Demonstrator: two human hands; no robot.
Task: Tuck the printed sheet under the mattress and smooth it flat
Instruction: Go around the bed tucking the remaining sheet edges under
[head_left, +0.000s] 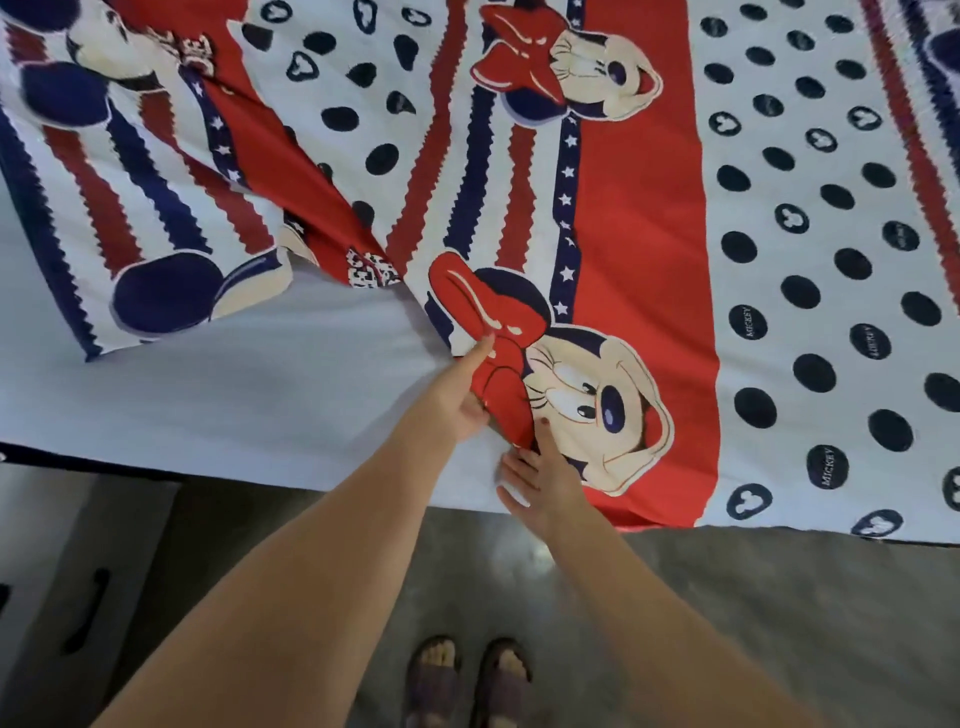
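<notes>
Grey polished floor (779, 623) fills the lower part of my feed, with the bed's near edge running across above it. I take the large cartoon mouse face with the red bow (587, 410), printed near that edge, as my landmark.

Printed sheet (649, 218): red, white and navy, with zigzag stripes, a starred band, and navy dots lying right of the face. Right of the face it lies flat up to the bed edge. Left of the face its border runs diagonally up and away, and the cloth bunches into folds above and left of the face. A loose striped flap lies farther left.

Mattress (218, 395): bare pale surface exposed left of the face, down to the near edge.

Left hand (465, 387): just left of the face, at the sheet's border beside the bow. Thumb lies on top of the print, fingers hidden under the cloth; it grips the sheet edge.

Right hand (537, 478): just below the face, at the bed edge. Fingers spread and straight, pressing flat where sheet meets mattress; it grasps nothing.

Two feet in dark sandals (467, 680) stand on the floor well below the face. A grey cabinet (62, 571) with a dark handle sits far left of them, below the mattress edge.
</notes>
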